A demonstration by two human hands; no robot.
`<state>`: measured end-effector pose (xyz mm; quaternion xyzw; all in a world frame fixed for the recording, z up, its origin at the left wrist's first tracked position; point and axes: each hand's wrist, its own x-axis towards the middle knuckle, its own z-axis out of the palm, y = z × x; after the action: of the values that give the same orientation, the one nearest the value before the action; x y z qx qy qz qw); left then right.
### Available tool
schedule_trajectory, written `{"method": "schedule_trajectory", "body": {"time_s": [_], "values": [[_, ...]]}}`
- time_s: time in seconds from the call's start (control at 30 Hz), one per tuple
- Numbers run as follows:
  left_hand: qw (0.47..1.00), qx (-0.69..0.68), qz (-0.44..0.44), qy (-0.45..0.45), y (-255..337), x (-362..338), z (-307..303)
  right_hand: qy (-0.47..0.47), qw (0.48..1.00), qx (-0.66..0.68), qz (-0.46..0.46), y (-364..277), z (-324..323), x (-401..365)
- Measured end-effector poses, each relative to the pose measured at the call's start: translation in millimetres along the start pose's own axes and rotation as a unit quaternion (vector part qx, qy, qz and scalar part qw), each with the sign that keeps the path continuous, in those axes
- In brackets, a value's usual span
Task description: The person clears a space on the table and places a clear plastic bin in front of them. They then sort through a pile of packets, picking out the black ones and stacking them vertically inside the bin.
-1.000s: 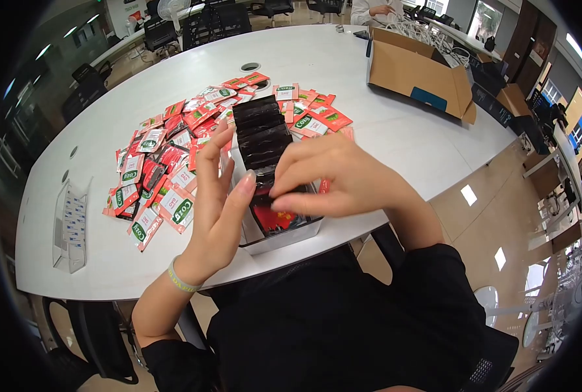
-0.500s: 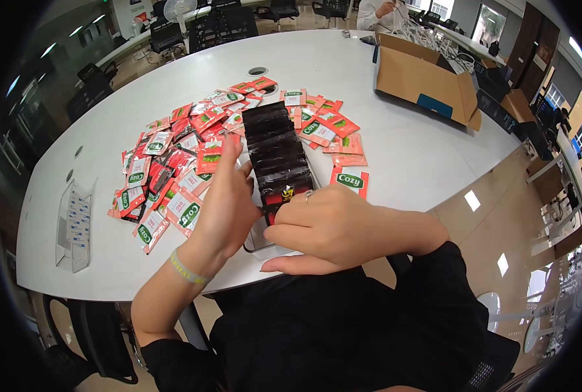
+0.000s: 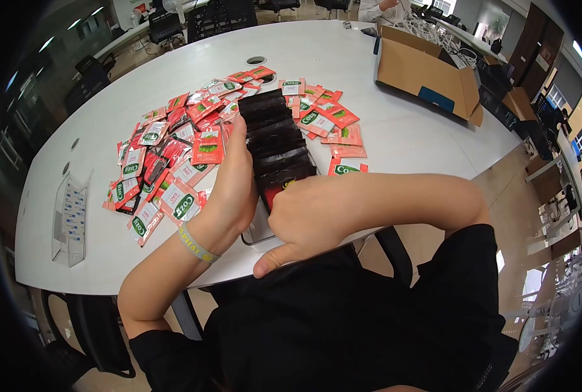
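A clear container (image 3: 259,238) at the table's near edge holds a row of black packets (image 3: 274,138), stacked overlapping. My left hand (image 3: 233,186) lies along the container's left side, thumb stretched upward, palm against the packets. My right hand (image 3: 310,212) is over the near end, its fingers bent down onto a black and red packet (image 3: 271,195); the fingertips are hidden. Its thumb sticks out toward my body. Red and white sachets (image 3: 185,208) lie in a loose pile left of the container, with more sachets (image 3: 317,122) on its right.
An open cardboard box (image 3: 421,75) stands at the back right of the white table (image 3: 317,46). A clear tray (image 3: 74,222) with small blue-marked packs is at the left. Behind the box are white cables (image 3: 428,36) and another person's hand (image 3: 387,4).
My right hand has turned and its forearm has swung higher, with the fingers pushed down at the near packets. The camera view has shifted slightly.
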<state>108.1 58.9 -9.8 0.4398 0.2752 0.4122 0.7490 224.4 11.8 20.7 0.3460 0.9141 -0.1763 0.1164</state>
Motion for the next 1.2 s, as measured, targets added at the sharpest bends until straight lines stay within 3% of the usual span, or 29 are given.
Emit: {"method": "schedule_trajectory", "body": {"time_s": [0.23,0.43,0.53,0.6,0.8,0.87,0.93,1.1,1.2], "values": [[1.000,-0.008,0.013,0.003,-4.6,3.0,-3.3,-0.019,0.999,-0.027,0.019,1.0,-3.6,-4.0],[0.999,-0.017,0.021,0.034,-7.1,4.5,-2.1,0.027,0.998,-0.044,0.025,4.4,-9.6,-13.1],[0.999,-0.013,0.029,0.034,-8.8,4.8,-2.2,0.085,0.993,-0.081,0.001,3.5,-9.0,-23.4],[0.999,-0.013,0.034,0.033,-13.5,5.7,-1.5,0.173,0.974,-0.140,-0.033,3.3,-7.1,-28.2],[0.976,0.053,0.126,0.170,-20.8,8.9,26.4,0.150,0.980,-0.113,-0.070,-1.1,11.2,-17.7],[0.956,0.160,0.144,0.200,-27.2,18.1,16.2,0.135,0.982,-0.108,-0.073,-4.9,13.6,-15.6],[0.958,0.146,0.140,0.206,-37.6,24.1,11.8,0.149,0.984,-0.077,-0.058,-3.9,15.5,-15.5],[0.978,0.112,0.081,0.155,-31.5,21.0,8.8,0.076,0.996,-0.018,-0.046,7.6,15.7,-16.5],[0.982,0.057,0.103,0.150,-31.3,21.1,7.8,0.073,0.996,-0.014,-0.056,13.2,17.2,-14.1]]}}
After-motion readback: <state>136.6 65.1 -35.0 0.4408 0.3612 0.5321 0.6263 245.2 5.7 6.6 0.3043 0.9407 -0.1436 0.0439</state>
